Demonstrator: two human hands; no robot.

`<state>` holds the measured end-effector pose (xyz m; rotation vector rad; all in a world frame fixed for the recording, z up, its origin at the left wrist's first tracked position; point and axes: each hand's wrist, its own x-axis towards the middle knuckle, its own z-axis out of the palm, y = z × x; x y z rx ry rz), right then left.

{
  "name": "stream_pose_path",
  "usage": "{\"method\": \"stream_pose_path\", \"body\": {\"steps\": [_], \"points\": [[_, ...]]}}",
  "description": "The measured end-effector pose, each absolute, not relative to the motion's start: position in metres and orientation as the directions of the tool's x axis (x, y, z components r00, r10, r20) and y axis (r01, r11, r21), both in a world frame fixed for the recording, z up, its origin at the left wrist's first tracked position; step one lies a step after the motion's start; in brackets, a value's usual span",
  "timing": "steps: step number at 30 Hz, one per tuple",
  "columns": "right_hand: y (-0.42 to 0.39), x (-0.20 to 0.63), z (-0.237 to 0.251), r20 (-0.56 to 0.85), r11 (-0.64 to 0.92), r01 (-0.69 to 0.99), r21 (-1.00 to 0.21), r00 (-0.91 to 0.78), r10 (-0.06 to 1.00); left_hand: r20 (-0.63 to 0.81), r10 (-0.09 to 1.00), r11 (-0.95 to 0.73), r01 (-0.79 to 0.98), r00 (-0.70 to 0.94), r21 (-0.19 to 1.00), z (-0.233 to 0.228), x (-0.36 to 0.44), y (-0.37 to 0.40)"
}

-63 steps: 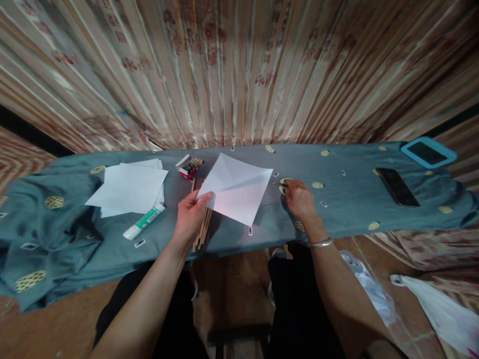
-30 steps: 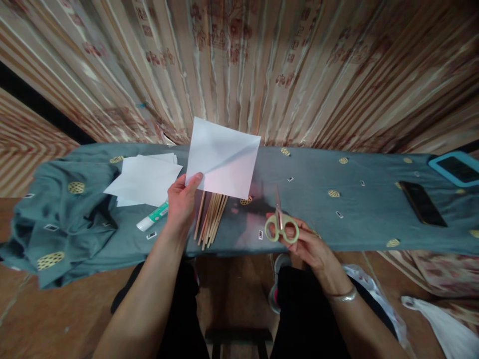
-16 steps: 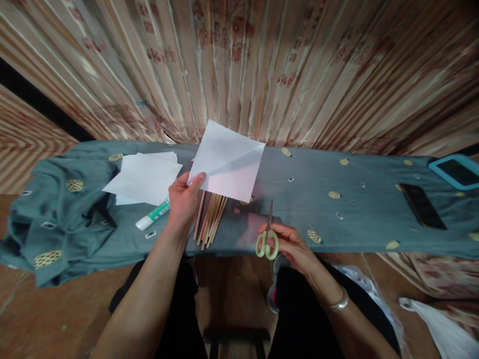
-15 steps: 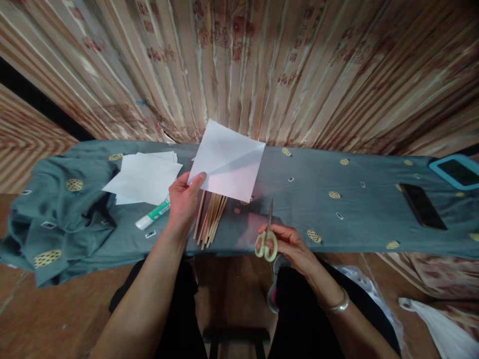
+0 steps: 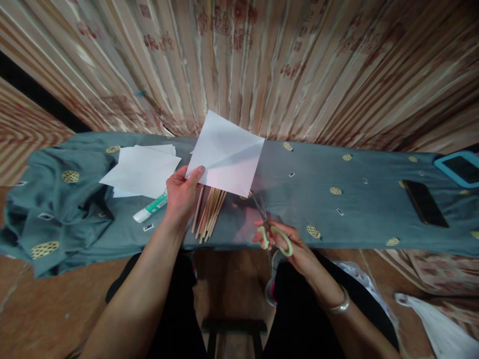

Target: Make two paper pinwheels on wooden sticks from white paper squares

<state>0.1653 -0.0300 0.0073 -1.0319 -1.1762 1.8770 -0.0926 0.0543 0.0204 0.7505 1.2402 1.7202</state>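
White paper sheet (image 5: 226, 154) held up above the blue-grey cloth (image 5: 366, 209), over the bundle of thin wooden sticks (image 5: 208, 212). Creased diagonally, light and floppy by the look of it, prone to sag or tear if pinched hard; judged best taken at a corner or edge, as done here. Left hand (image 5: 180, 195) closed on the sheet's lower left corner, thumb on top, fingers behind, a pinch rather than a full fist. Rest of the sheet unsupported, tilted toward the camera.

Right hand (image 5: 290, 244) wrapped on pale green scissors (image 5: 270, 230), fingers through the loops, at the near edge of the cloth. Blades pointed up toward the sheet's lower right corner, tips close to it; contact not clear. Blades blurred, could not tell how far apart. Scissors rigid, metal-bladed, secure in the loops, unlikely to slip.

Elsewhere: stack of white sheets (image 5: 140, 169) to the left, glue stick (image 5: 150, 208) just beside it, dark phone (image 5: 424, 203) and blue-cased tablet (image 5: 458, 167) well apart at right. Striped curtain (image 5: 262, 65) behind.
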Motion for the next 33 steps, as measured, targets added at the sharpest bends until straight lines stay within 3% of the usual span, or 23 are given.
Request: {"method": "stream_pose_path", "body": {"steps": [8, 33], "points": [[-0.028, 0.157, 0.010, -0.218, -0.282, -0.042, -0.959, -0.526, 0.822, 0.013, 0.926, -0.126, -0.279, -0.377, 0.952, 0.017, -0.086, 0.051], [-0.025, 0.154, 0.001, -0.213, -0.255, -0.035, -0.966, -0.448, 0.868, -0.035, 0.926, -0.070, -0.262, -0.376, 0.962, 0.020, -0.071, 0.046]]}}
